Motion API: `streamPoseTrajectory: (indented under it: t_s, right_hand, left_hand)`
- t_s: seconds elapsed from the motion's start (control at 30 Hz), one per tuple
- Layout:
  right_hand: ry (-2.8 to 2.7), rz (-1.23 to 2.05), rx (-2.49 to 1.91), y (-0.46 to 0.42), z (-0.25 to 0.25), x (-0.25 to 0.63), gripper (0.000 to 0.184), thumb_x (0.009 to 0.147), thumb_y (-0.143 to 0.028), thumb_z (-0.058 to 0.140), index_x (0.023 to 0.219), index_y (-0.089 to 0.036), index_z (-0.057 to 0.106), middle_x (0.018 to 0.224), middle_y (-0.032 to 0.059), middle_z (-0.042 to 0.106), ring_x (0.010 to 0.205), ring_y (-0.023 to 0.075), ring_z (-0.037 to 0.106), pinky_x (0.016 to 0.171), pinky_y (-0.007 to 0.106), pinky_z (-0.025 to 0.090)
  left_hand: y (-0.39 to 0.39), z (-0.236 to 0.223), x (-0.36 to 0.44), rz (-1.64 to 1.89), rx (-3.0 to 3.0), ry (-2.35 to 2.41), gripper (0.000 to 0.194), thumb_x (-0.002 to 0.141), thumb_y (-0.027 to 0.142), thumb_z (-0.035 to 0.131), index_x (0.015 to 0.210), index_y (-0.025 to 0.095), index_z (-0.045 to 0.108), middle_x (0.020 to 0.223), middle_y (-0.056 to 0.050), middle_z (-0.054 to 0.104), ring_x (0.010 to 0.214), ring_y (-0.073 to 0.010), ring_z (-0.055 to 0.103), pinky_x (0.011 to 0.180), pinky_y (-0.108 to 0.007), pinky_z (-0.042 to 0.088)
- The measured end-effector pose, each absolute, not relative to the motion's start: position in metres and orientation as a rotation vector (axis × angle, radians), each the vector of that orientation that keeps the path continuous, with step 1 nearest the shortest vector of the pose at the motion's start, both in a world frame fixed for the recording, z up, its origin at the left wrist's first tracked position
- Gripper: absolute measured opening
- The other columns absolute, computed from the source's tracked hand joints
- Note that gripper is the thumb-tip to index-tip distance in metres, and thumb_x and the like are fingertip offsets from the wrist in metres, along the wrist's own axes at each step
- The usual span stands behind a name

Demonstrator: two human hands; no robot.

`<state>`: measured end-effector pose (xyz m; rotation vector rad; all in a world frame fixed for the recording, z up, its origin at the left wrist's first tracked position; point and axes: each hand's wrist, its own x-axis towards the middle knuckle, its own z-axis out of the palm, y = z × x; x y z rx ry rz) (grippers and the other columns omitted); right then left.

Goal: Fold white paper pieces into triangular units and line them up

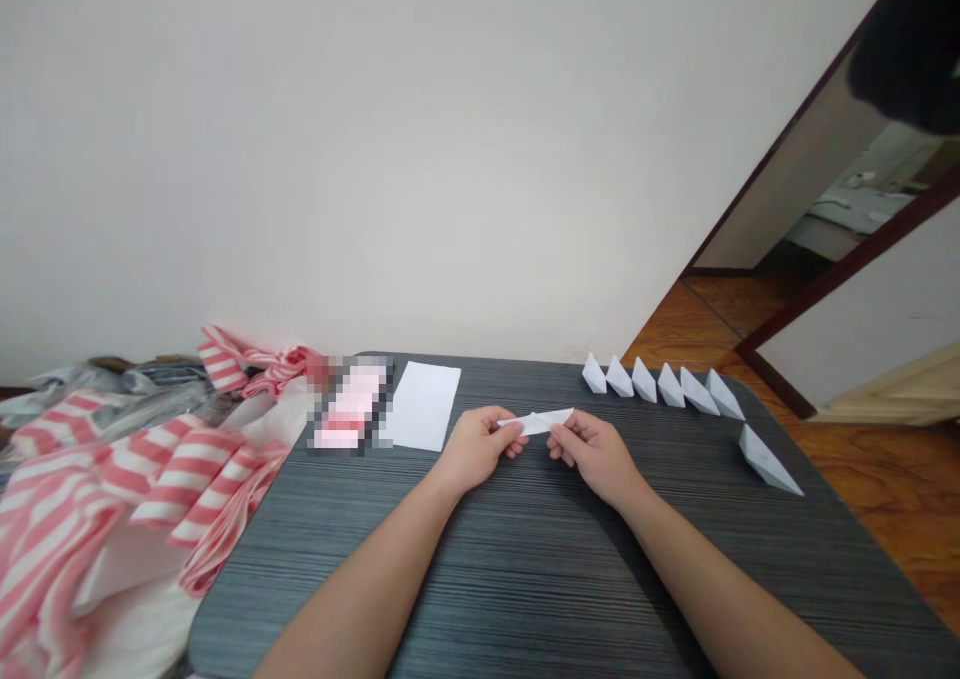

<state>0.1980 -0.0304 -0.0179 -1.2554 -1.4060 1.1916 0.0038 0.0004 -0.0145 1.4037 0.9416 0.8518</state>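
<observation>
Between my two hands is a small folded white paper boat (537,423), held just above the dark table. My left hand (478,446) pinches its left end, thumb on the near side. The right end sits between the thumb and fingers of my right hand (596,451). Toward the back right stand several finished paper boats (644,381) in a row, and one more paper boat (768,461) lies nearer, to the right of my right hand. White paper sheets (426,406) lie flat to the left of my left hand.
The dark wood-grain table (495,579) has rounded corners and meets a white wall (450,159). A blurred-out pinkish item (351,406) lies at its left edge. Red-and-white striped cloth (187,469) is heaped beyond that edge. Wooden floor (885,469) and a doorway show at right.
</observation>
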Motion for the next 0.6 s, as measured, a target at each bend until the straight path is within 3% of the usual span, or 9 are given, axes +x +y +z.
streamPoseTrajectory:
  t_s: [0.6]
  right_hand:
    - [-1.300, 1.100, -1.254, -0.0294, -0.0207, 0.2016, 0.026, 0.087, -0.039, 0.048, 0.074, -0.017, 0.055, 0.060, 0.0011, 0.060, 0.043, 0.0090, 0.042, 0.044, 0.023, 0.032]
  left_hand:
    - [0.0028, -0.0175, 0.0027, 0.790, 1.413, 0.948, 0.035, 0.082, 0.041, 0.047, 0.080, 0.011, 0.065, 0.067, -0.006, 0.065, 0.057, -0.0123, 0.058, 0.059, -0.024, 0.047]
